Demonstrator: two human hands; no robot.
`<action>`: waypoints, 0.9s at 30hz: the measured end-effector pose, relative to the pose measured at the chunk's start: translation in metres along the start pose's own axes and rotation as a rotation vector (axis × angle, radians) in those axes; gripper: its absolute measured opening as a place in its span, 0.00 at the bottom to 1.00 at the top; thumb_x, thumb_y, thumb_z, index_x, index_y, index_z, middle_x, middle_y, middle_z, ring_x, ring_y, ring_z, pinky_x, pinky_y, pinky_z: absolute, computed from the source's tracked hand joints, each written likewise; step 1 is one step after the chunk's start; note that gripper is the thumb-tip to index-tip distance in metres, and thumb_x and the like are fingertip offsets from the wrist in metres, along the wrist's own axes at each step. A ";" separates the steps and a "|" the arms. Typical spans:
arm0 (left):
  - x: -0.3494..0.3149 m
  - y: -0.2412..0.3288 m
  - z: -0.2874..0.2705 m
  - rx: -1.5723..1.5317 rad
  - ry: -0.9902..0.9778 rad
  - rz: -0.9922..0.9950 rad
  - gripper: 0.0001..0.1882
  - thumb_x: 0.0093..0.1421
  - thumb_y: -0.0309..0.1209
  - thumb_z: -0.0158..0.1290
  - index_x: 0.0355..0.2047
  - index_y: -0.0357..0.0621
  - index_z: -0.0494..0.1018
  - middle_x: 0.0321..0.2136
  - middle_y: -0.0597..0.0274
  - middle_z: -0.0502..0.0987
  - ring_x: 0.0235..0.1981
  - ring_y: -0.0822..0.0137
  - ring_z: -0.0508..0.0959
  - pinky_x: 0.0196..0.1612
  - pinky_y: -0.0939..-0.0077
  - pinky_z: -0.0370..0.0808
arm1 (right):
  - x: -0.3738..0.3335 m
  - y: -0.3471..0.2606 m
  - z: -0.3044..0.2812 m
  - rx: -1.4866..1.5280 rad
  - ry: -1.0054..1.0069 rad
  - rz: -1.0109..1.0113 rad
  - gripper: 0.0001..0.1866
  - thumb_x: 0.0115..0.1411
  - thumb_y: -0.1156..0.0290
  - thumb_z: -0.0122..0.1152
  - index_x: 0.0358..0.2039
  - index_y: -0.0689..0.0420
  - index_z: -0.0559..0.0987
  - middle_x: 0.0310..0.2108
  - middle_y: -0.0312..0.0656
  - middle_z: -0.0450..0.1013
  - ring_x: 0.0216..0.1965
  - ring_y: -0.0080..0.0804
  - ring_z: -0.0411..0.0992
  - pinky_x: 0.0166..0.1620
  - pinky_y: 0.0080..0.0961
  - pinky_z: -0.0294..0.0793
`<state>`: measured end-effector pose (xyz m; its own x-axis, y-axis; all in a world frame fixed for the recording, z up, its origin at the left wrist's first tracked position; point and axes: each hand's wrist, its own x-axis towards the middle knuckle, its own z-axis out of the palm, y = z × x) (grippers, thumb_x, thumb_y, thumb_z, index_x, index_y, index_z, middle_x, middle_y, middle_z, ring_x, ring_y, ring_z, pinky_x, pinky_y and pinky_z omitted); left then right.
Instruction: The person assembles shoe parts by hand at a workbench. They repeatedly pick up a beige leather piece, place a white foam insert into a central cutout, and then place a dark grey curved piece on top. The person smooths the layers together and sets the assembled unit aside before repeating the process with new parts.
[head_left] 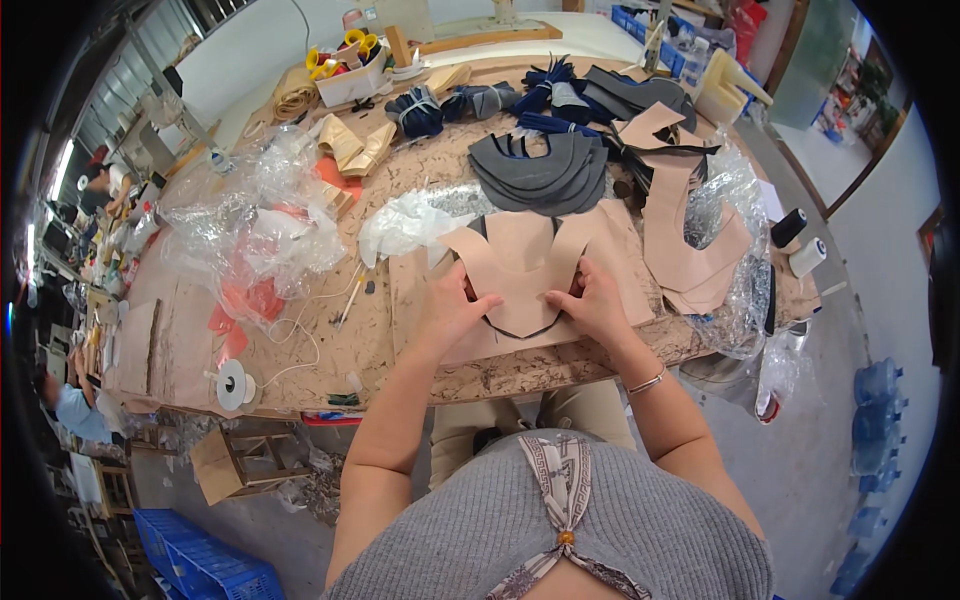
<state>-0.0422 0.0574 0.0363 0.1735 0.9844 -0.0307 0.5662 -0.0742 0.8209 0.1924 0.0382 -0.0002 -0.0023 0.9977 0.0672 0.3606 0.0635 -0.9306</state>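
Note:
In front of me lies a tan U-shaped cut piece (517, 290), like a shoe-upper part, with a dark edge showing beneath its lower curve. My left hand (455, 310) grips its left side, thumb on top and fingers underneath. On the opposite side, my right hand (600, 306) holds it the same way. Under it is a flat tan sheet (628, 270). A fanned stack of dark grey curved pieces (540, 172) sits just beyond. More tan U-shaped pieces (665, 250) lie to the right, partly on clear plastic.
Crumpled clear plastic (265, 225) covers the table's left part. A white thread spool (236, 385) stands by the front edge. Two thread cones (808, 258) lie at the right edge. Tied dark bundles (415, 112) and a white box of tools (352, 83) are at the back.

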 end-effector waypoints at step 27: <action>0.109 -0.031 -0.026 0.027 -0.113 -0.067 0.39 0.43 0.29 0.66 0.57 0.38 0.67 0.36 0.52 0.81 0.35 0.65 0.81 0.39 0.74 0.77 | -0.005 -0.023 0.000 -0.250 0.052 -0.175 0.19 0.45 0.71 0.72 0.29 0.61 0.68 0.18 0.45 0.70 0.20 0.38 0.71 0.26 0.32 0.69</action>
<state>-0.0621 0.1714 0.0224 0.2239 0.9630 -0.1501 0.6007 -0.0151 0.7994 0.1841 0.0317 0.0214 -0.0391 0.9692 0.2433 0.5774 0.2206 -0.7861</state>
